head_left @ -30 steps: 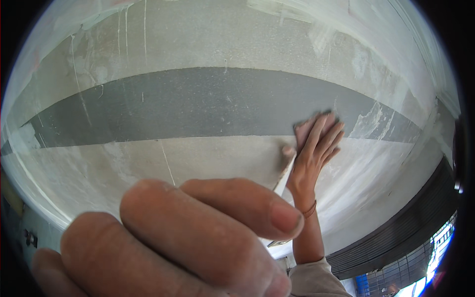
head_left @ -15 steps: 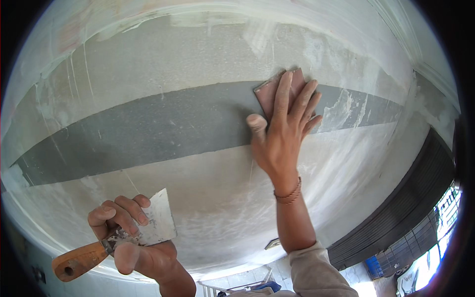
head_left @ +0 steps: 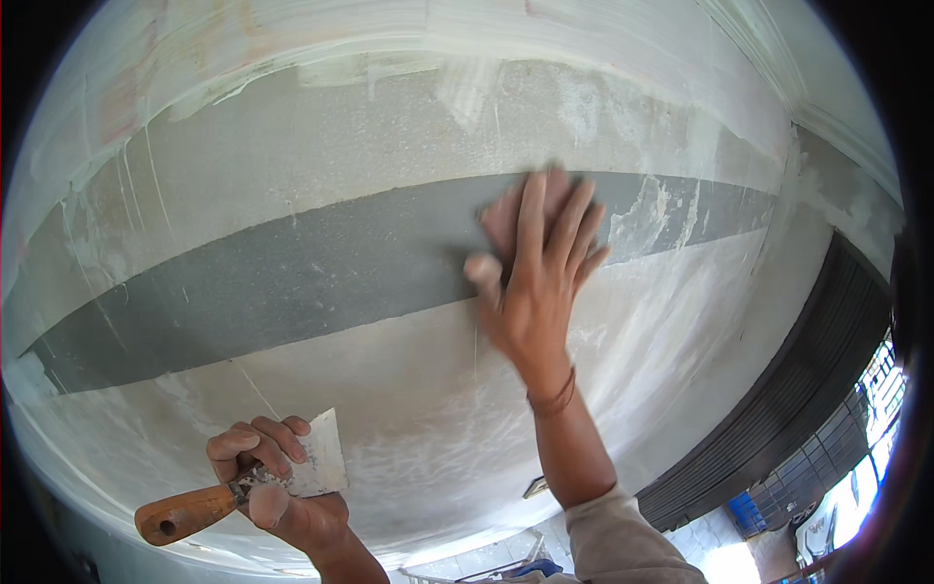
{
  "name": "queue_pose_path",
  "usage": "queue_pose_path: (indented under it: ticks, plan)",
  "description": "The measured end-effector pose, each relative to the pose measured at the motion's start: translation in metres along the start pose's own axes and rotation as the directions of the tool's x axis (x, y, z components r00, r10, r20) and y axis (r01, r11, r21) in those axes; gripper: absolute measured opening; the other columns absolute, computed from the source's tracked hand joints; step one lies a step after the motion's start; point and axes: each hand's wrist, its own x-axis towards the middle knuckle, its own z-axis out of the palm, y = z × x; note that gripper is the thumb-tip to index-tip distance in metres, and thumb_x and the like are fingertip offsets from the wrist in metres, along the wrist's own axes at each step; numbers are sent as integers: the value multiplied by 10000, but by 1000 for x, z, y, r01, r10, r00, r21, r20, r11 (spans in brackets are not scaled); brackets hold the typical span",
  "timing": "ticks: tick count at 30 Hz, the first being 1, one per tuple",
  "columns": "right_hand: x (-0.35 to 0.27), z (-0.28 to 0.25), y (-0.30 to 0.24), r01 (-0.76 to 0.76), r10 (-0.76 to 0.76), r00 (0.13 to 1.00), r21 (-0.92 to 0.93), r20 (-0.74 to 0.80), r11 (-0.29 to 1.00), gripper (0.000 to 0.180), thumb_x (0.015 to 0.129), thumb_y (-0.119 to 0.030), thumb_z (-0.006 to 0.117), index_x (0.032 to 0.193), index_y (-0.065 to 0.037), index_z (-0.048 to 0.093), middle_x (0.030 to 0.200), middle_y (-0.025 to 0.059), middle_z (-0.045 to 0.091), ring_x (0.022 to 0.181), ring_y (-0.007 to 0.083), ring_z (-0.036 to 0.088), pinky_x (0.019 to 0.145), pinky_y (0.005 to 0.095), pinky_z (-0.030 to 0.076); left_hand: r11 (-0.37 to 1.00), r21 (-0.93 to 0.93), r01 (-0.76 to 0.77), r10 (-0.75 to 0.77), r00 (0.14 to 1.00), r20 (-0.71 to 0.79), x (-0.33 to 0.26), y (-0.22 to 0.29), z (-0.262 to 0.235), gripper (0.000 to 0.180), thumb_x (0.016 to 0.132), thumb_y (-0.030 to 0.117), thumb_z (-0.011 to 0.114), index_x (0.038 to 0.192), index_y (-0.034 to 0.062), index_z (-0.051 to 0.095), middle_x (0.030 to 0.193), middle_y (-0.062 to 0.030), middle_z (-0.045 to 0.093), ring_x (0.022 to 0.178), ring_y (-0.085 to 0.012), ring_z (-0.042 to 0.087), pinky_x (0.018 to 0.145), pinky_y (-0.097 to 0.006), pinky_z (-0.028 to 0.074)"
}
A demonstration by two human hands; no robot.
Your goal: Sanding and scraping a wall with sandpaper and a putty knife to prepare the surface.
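My right hand (head_left: 538,277) is raised and pressed flat against the plastered surface (head_left: 321,165), holding a reddish-brown sheet of sandpaper (head_left: 504,219) under its fingers on the dark grey band (head_left: 292,277). The sheet shows only above and left of the fingers. My left hand (head_left: 282,482) is lower, near the bottom left, gripping a putty knife (head_left: 238,487) with an orange wooden handle and a white-smeared metal blade; the blade points up to the right and is held off the surface.
White putty streaks cover the surface above and below the grey band. A moulded edge (head_left: 827,117) runs along the upper right. A dark ribbed shutter (head_left: 808,409) sits at right, with a bright street view below it.
My right hand has slid the sandpaper leftward and up along the grey band. My left hand with the putty knife dropped away from the camera, then stayed low.
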Motion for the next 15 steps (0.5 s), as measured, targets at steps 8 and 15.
queue_pose_path:
  ticks: [8,15]
  plan:
    - [-10,-1,3,-8,6,1000,58,20,998,839,820,-684,372,1435,-124,259,1463,311,61,1329,539,25,980,696,7,998,-59,25,-25,1000,10,-4,-5,2,517,769,532,639,999,91,498,665,30,320,641,-86,391,689,-273,410]
    - [-23,1,1,-1,-5,997,69,78,998,836,816,-687,375,1432,-131,269,1460,319,41,1325,546,-7,971,709,2,995,-91,37,-32,997,66,-10,-8,5,478,777,507,631,976,95,493,658,32,313,630,-86,389,678,-265,409]
